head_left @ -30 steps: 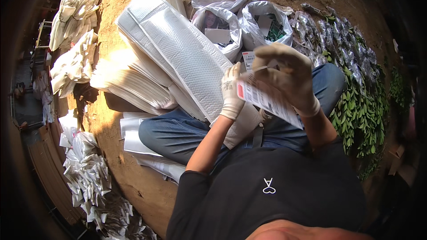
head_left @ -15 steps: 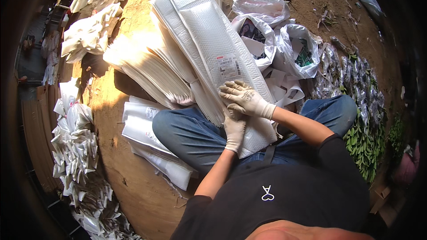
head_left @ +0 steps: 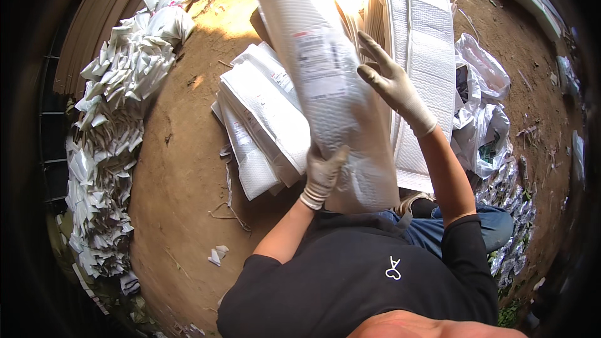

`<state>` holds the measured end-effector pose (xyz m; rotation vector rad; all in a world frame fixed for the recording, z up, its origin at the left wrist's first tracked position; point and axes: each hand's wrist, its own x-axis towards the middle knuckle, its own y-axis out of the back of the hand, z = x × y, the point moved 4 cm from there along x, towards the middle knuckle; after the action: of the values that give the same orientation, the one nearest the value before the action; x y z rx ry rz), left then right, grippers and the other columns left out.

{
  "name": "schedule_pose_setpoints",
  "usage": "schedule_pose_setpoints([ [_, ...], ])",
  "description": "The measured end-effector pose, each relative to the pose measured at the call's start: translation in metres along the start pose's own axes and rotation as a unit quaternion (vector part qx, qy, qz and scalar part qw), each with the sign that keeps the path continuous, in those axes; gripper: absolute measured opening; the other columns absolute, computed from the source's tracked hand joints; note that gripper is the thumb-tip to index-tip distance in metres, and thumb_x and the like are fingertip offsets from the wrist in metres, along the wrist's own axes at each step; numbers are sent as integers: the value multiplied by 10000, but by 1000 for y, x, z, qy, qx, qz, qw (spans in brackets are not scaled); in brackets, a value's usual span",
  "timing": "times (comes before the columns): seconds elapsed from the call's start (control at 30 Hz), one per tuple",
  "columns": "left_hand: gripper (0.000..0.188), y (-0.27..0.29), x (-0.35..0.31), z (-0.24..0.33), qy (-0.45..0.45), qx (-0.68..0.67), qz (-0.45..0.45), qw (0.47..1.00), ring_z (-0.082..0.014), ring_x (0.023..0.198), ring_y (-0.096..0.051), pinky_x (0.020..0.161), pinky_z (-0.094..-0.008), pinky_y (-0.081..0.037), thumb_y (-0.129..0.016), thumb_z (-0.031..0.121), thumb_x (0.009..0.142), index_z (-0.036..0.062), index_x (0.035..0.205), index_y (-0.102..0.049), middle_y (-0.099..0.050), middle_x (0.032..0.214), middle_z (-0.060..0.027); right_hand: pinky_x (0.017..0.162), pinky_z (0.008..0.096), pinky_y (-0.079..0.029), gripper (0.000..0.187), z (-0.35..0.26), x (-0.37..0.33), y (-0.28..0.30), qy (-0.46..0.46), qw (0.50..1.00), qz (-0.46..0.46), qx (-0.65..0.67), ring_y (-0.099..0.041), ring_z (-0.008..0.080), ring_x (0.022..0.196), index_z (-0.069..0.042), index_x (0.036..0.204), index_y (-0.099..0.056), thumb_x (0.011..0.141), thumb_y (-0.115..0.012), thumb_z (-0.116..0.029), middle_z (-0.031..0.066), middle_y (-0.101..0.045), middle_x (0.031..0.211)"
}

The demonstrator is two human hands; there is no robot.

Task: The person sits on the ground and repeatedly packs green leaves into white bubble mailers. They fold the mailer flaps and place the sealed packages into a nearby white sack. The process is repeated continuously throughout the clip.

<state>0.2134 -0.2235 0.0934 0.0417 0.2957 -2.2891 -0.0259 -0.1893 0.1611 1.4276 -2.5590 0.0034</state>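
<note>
A long white bubble mailer with a printed label near its middle is raised in front of me, slightly blurred. My left hand, in a pale work glove, grips its lower left edge. At the mailer's right side is my gloved right hand, its fingers spread and pointing away from me; whether a fingertip touches the mailer I cannot tell. Beyond that hand lies a thick stack of bubble mailers. Left of the held mailer, several labelled mailers lie overlapping in a pile on the ground.
A long heap of white wrapped bundles runs along the left over bare earth. White plastic bags stand at the right, with clear-wrapped leafy plants nearer me. Paper scraps lie left of my arm.
The view has swung left. The labelled mailer has come up off the stack and moved left in my left hand. My right hand has lifted from its label and spread its fingers.
</note>
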Motion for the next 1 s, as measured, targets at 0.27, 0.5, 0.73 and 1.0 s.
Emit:
schedule_pose_setpoints([
  [0.27,517,293,77,-116,132,168,180,960,-160,967,-603,864,-302,-489,-685,441,963,-14,1204,-644,-669,1109,-62,1012,286,-491,297,31,-110,53,-159,972,120,-121,-653,156,1129,21,1280,-651,1017,-575,-93,100,-715,1189],
  [0.5,1027,363,38,-195,227,401,250,852,-374,1329,-501,1110,-450,-413,-701,313,944,51,1603,42,-372,1538,-289,929,276,-515,296,51,-239,135,-243,925,264,-129,-683,142,1033,-11,1237,-683,995,-612,-165,84,-746,1109],
  [0.73,430,298,75,-114,181,745,37,641,-333,1203,-590,1026,-430,-486,-643,115,837,38,1260,-649,-614,1282,-159,891,289,-515,329,85,-309,278,-325,805,399,-295,-686,137,987,-67,1184,-718,964,-646,-300,79,-754,1069],
  [1.0,260,-68,79,4,-247,294,-199,902,-281,1056,-630,943,-356,-508,-581,21,937,-50,1179,-641,-647,1161,-177,984,419,-512,358,238,-380,384,-589,628,324,-392,-650,271,1191,-199,1189,-708,861,-631,-321,80,-682,1288],
])
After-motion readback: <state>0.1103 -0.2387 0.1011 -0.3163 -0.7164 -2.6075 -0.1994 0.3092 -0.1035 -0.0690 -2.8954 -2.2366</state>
